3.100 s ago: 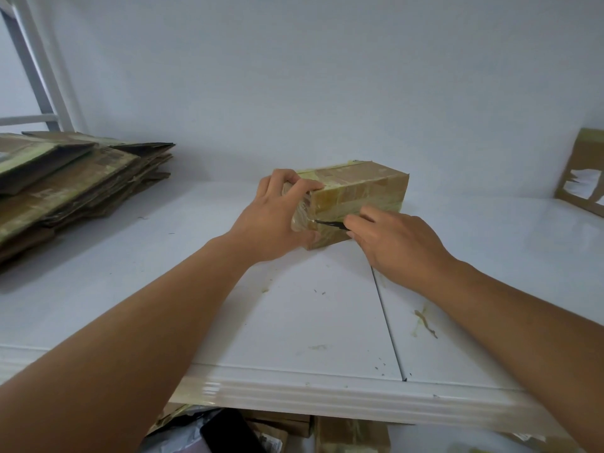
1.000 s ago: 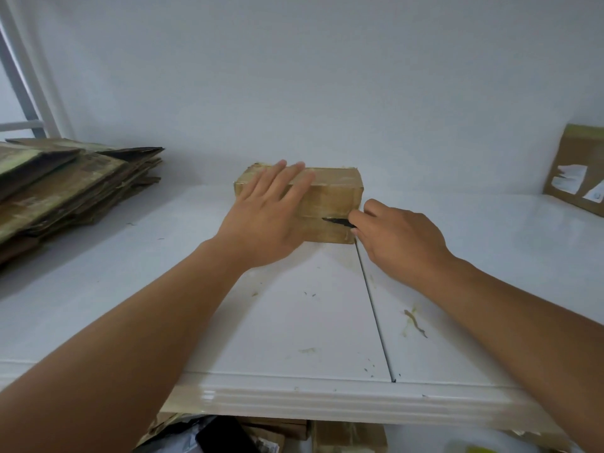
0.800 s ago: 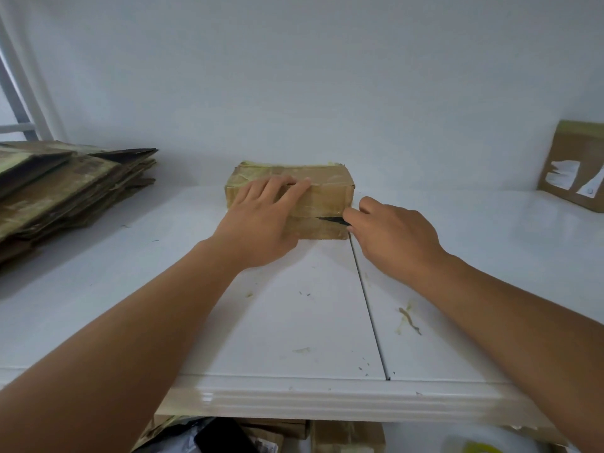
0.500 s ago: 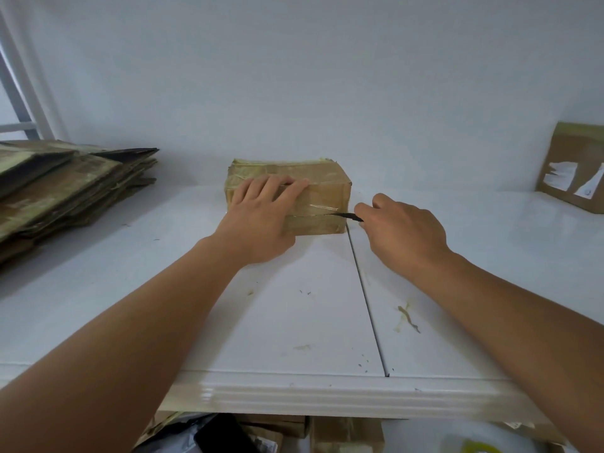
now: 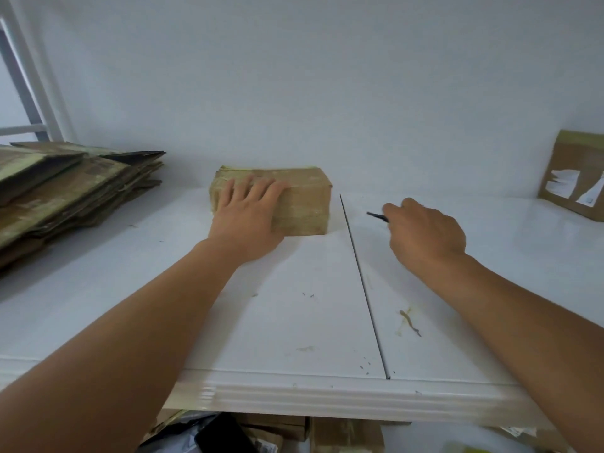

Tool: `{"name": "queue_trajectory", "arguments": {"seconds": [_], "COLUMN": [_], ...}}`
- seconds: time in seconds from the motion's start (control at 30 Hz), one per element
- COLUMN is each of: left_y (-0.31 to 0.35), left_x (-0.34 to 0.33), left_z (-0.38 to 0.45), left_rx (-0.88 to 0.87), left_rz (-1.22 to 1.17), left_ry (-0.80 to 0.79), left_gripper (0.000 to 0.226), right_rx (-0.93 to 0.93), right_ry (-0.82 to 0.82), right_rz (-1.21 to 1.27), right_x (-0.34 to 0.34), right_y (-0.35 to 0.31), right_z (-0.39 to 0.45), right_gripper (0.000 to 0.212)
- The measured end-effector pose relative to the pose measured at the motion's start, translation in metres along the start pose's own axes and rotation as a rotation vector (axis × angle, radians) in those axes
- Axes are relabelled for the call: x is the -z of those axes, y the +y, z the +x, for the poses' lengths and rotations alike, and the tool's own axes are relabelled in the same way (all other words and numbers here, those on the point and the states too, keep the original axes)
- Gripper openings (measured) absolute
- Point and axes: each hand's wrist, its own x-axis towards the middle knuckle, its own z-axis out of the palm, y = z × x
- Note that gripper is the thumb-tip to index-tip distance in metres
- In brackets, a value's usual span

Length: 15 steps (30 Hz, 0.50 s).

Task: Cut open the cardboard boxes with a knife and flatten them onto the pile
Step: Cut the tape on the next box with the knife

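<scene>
A small taped cardboard box [image 5: 304, 204] stands on the white table [image 5: 294, 315] near the wall. My left hand [image 5: 248, 217] presses flat on its near face and top edge, fingers straight. My right hand [image 5: 425, 230] is to the right of the box, apart from it, and grips a knife [image 5: 376, 215] whose dark blade points left toward the box. A pile of flattened cardboard [image 5: 65, 191] lies at the table's left end.
Another cardboard box [image 5: 578, 178] with torn white labels leans at the far right against the wall. A seam [image 5: 362, 282] runs across the table between my hands. More cardboard and a dark bag [image 5: 222, 436] lie below the table's front edge.
My right hand drew the knife rightward out of the box's near face and off it. My left hand turned the box square to me and stayed pressed on it.
</scene>
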Motion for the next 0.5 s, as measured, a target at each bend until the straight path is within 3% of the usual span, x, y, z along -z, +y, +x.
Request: {"name": "queue_trajectory", "arguments": {"seconds": [0.13,0.33,0.5], "left_y": [-0.012,-0.010,-0.009], "left_x": [0.002,-0.001,-0.004], "left_z": [-0.001,0.001,0.003], "left_rx": [0.066,0.096,0.112], "left_rz": [-0.044,-0.166,-0.216], "left_ry": [0.013,0.066,0.087], "left_gripper": [0.071,0.056,0.053], "right_rx": [-0.019,0.206,0.296], "right_ry": [0.017,0.085,0.027], "right_rz": [0.029,0.211,0.393], "right_x": [-0.002,0.002,0.001], "right_y": [0.009,-0.013,-0.016], "right_z": [0.001,-0.001,-0.003], "right_gripper": [0.006,0.014,0.015]}}
